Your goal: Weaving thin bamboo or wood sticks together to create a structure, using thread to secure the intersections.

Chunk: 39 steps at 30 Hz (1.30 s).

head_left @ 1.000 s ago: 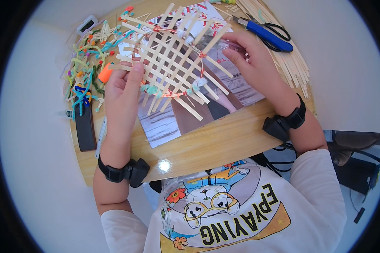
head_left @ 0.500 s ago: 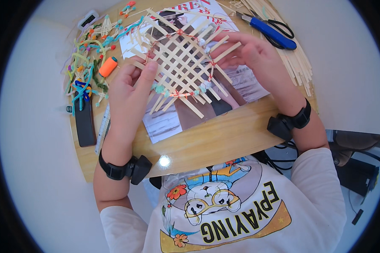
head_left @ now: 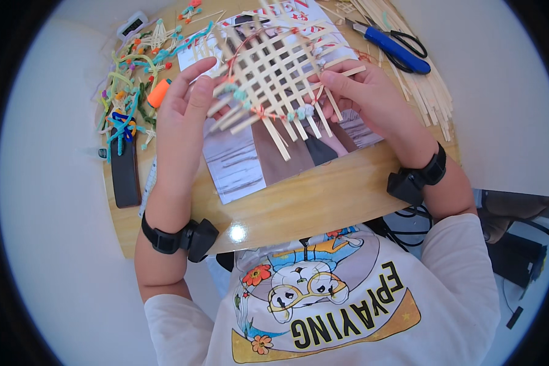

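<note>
A woven lattice of pale bamboo strips [head_left: 274,70] is held up over a printed magazine page. A ring of reddish wire or cord runs round its weave, with pale teal and whitish fluffy bits along it, and the strip ends stick out past the ring. My right hand [head_left: 360,91] pinches strips at the right edge between thumb and fingers. At the left edge, my left hand [head_left: 189,104] has thumb and forefinger spread apart, while its other fingers are partly hidden by blurred strip ends. Whether those fingers touch the strips is unclear.
Beneath lies the magazine page [head_left: 238,165] on a wooden table [head_left: 287,204]. Pipe-cleaner pieces [head_left: 128,79], an orange capped item [head_left: 158,93], and a dark flat case [head_left: 125,177] are on the left. A blue-handled cutter [head_left: 396,52], black-handled scissors [head_left: 412,41] and loose bamboo strips [head_left: 436,110] lie right.
The lattice has turned and shifted slightly up and to the right. My left thumb has come off its edge and the fingers have spread. My right hand has closed on its strips.
</note>
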Each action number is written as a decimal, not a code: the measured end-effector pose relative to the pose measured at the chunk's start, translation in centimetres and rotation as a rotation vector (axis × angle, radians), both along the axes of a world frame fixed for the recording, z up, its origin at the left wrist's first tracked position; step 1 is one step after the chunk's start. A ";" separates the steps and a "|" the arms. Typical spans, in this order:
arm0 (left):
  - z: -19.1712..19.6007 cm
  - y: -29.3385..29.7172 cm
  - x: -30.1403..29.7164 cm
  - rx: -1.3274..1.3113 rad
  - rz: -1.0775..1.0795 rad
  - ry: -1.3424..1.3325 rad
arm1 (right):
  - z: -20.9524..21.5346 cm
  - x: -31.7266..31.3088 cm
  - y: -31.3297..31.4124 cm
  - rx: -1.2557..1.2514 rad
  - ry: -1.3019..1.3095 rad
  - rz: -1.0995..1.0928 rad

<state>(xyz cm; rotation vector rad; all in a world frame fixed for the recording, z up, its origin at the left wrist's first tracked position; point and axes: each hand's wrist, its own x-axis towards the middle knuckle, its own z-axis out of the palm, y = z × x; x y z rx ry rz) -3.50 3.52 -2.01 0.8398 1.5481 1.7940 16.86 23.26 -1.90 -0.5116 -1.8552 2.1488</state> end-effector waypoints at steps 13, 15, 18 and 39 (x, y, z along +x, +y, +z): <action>0.0 0.4 -0.5 -0.069 0.037 0.133 | -0.3 0.0 0.3 -0.079 0.050 -0.033; 0.1 0.3 -0.5 -0.054 0.044 0.168 | -0.1 0.1 0.5 -0.108 0.074 -0.049; 0.3 0.2 0.0 -0.043 0.024 0.193 | 0.1 0.2 0.4 -0.082 0.056 -0.065; -0.2 0.1 0.9 -0.169 -0.060 0.020 | -0.2 0.1 -0.2 0.074 0.054 -0.054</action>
